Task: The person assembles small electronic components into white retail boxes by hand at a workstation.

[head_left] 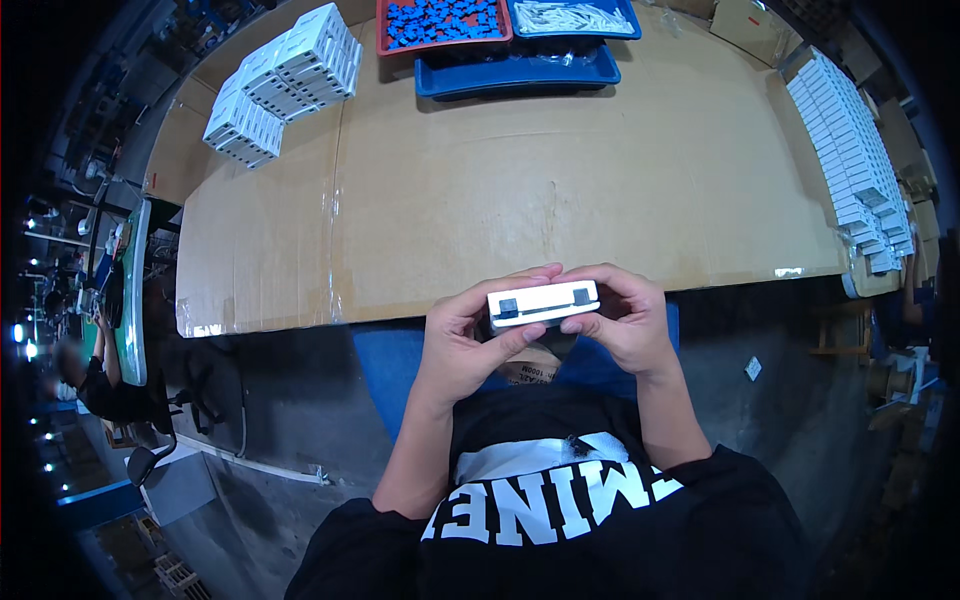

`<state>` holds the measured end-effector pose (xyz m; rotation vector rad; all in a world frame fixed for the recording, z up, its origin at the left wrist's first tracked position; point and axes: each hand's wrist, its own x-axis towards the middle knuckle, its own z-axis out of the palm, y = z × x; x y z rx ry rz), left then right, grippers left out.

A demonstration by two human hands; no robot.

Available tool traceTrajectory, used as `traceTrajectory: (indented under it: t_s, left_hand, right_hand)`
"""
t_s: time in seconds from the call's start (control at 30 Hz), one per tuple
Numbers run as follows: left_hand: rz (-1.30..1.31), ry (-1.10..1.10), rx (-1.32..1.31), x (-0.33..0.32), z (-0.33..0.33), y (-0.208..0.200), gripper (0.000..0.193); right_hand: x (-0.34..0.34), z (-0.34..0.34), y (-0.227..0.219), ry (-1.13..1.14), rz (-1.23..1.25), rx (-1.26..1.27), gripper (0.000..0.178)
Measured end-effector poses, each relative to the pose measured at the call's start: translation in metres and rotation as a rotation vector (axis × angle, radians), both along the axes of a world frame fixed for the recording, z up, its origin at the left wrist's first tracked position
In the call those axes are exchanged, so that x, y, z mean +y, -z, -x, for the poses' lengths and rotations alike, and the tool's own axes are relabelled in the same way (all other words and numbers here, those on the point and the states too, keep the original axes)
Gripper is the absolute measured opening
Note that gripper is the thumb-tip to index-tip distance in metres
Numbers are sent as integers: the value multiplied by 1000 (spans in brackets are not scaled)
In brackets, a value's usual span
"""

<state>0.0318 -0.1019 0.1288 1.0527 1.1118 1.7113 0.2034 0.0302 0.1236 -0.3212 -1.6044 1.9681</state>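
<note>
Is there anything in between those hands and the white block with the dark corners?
Nothing visible. The left hand and right hand grip the white block directly, bare fingers at its far edge and thumbs at the near one.

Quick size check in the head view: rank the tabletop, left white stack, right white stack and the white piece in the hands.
1. Tabletop
2. Left white stack and right white stack: too alike to rank
3. Held white piece, though it seems nearer the camera
</note>
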Motion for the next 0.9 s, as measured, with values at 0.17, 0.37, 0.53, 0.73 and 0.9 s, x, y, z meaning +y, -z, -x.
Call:
traceTrajectory:
  t_s: [0.17, 0.37, 0.53, 0.73, 0.9]
  left_hand:
    - [-33, 34, -23, -3, -2, -2, 40]
    - [-55, 48, -55, -4, -3, 2, 42]
    - [-64, 44, -41, -3, -4, 5, 43]
    - [-36, 60, -77, -4, -3, 2, 41]
    - [-27, 59, -47, -3, -2, 4, 42]
  right_hand:
    - [1, -2, -8, 7, -159, 33, 38]
    - [4, -1, -10, -7, -266, 53, 39]
    - [2, -1, -8, 24, -234, 57, 39]
    - [2, 0, -8, 45, -310, 44, 35]
    - [3, -2, -8, 44, -287, 10, 33]
